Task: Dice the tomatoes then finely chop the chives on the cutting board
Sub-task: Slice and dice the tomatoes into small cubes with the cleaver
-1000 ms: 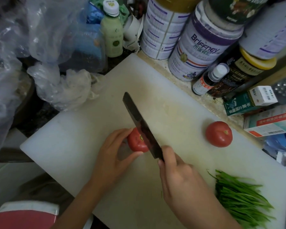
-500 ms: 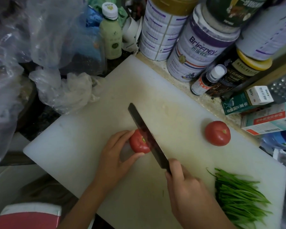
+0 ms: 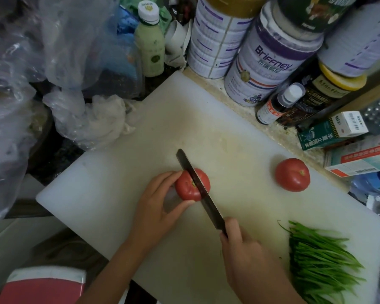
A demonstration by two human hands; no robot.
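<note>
On the board [image 3: 239, 132] mid-frame, left hand [image 3: 156, 207] pinches the tomato [image 3: 185, 186], right hand [image 3: 246, 257] grips the knife [image 3: 210, 204]: tuck fingertips [image 3: 177, 174], cut straight down.

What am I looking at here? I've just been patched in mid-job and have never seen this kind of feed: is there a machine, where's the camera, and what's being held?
There is no machine: these are a person's two bare hands. The one view comes from a wide-angle camera worn on the head, looking forward and down. The left hand steadies a tomato between fingers and thumb on a white cutting board. The right hand holds a dark knife, its blade lying across the top of that tomato beside the stem scar. A second tomato, whole, sits further right on the board, and a bunch of uncut chives lies at the near right corner. Behind the board stand tins, boxes and plastic bags.
</note>
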